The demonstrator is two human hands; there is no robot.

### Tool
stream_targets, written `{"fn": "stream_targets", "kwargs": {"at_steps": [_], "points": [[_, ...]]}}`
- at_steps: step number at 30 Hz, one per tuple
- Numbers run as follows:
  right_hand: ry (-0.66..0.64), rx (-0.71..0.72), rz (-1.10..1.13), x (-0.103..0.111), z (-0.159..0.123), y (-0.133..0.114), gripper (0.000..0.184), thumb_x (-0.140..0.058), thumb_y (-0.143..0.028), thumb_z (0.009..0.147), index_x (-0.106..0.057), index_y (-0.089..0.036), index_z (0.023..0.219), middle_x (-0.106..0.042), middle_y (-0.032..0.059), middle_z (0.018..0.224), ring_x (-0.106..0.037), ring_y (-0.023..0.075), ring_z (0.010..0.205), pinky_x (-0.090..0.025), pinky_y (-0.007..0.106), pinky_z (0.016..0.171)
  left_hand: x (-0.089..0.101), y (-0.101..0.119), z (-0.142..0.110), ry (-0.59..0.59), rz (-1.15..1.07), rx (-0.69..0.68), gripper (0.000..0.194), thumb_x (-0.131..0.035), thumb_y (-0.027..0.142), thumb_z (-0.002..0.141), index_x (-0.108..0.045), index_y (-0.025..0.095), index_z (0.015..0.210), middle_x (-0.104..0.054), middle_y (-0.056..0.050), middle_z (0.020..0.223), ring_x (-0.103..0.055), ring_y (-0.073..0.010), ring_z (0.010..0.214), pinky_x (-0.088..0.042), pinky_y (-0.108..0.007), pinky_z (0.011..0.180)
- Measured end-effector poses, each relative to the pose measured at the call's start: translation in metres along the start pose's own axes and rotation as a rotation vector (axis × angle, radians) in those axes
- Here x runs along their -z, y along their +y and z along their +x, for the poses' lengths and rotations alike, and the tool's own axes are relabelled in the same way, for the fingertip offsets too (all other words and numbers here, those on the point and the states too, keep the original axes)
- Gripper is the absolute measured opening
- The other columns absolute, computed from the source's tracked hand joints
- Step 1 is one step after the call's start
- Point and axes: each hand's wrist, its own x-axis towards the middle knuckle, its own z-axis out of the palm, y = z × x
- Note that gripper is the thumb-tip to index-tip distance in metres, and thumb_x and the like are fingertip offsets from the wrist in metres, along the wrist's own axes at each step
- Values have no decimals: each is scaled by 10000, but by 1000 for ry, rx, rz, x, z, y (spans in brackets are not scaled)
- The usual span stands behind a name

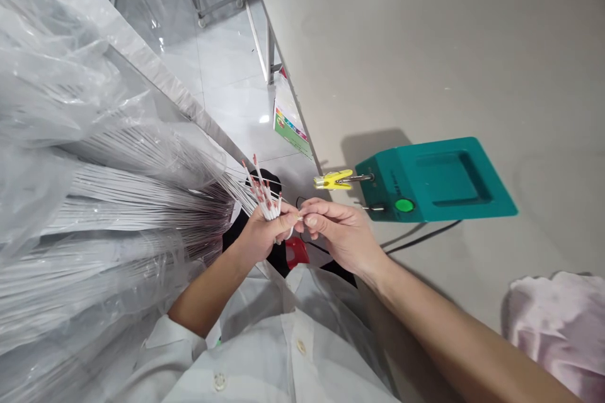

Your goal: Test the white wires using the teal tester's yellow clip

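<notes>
Both bare forearms angle inward, the left forearm (215,293) shorter in view than the right forearm (439,318). The left hand (265,230) curls closed, its thumb toward the right hand (347,236), whose thumb and forefinger pinch together.

- Indoor, fairly bright, cool whitish light, likely overhead; no lamp in frame.
- Grey desk (425,63): matte, evenly lit, dimmer toward upper right corner.
- Teal tabletop device (491,182): soft-edged shadow on desk, off its upper left side; recessed panel shaded inside.
- Black cable (425,236): faint shadow alongside.
- Right forearm (425,308): soft dark shadow along its upper edge.
- Tiled floor (227,69): glossy, small white glare spots.
- Clear plastic sheeting (57,94): pale streaky glare, fine detail washed out.
- Left hand (258,233), right hand (347,236): readable, fingertip detail slightly soft.
- Pink cloth (553,327): soft, smeary texture.
- Wide-angle stretch toward edges; picture looks flattened.
</notes>
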Motion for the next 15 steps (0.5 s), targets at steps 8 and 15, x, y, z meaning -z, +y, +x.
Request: {"fn": "stream_targets", "kwargs": {"at_steps": [8,15], "points": [[188,180,-238,-4,-3,1,79,-705,-303,713,-718,-225,717,-618,12,701,-551,112,596,-460,259,517,-9,-11,0,89,-43,-31,277,-667,410,725,-624,137,706,-539,17,593,-332,-32,431,-229,-215,434],[144,359,-528,1,-4,-5,63,-644,-245,770,-700,-222,752,-631,24,720,-586,135,645,-497,287,583,-4,-10,-5,90,122,-47,287,-647,403,752,-636,131,663,-453,38,484,-315,-43,424,-208,-225,424]]}}
